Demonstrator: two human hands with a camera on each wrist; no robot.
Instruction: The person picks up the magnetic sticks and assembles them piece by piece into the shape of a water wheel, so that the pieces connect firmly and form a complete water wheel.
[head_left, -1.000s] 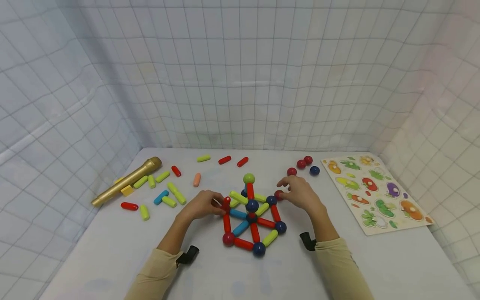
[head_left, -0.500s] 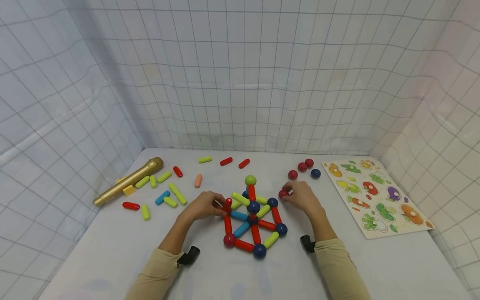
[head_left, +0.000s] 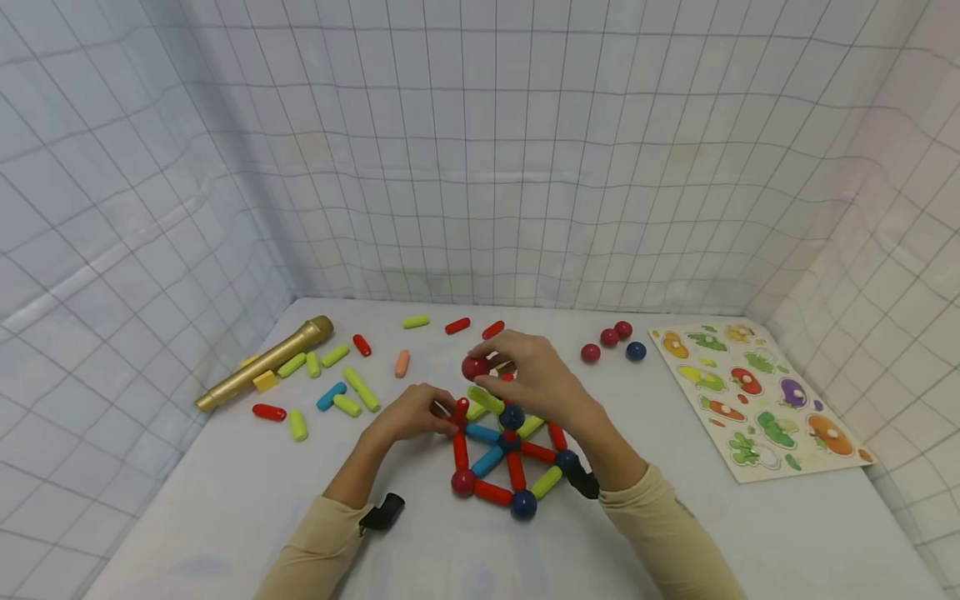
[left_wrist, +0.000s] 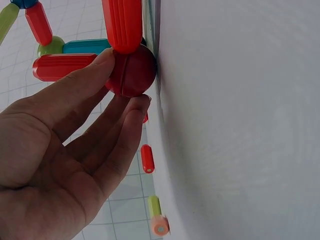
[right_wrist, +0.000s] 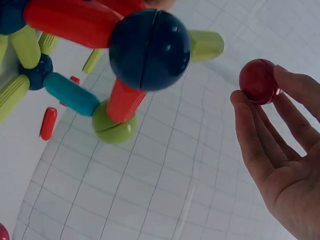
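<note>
A ball-and-rod construction of red, blue and yellow-green magnetic rods (head_left: 493,493) stands mid-table. At its left corner my left hand (head_left: 412,412) pinches a red ball (left_wrist: 134,72) between thumb and fingers; a red rod (left_wrist: 123,22) rises from that ball. My right hand (head_left: 542,382) reaches across above the construction and holds another red ball (right_wrist: 258,81) at its fingertips. Close below that ball, a yellow-green rod (head_left: 485,399) juts from a raised dark blue ball (head_left: 512,417). The light green ball (right_wrist: 114,121) shows in the right wrist view; the right hand covers it in the head view.
Several loose rods (head_left: 362,388) and a gold microphone (head_left: 266,360) lie to the left. More rods (head_left: 457,326) lie toward the back. Loose balls (head_left: 609,337) rest at the back right, beside a vegetable puzzle board (head_left: 761,400). Gridded white walls (head_left: 480,167) surround the table.
The right hand took hold of a red ball on the table right of the construction, then lifted it leftward over the construction. The left hand stayed at the left corner.
</note>
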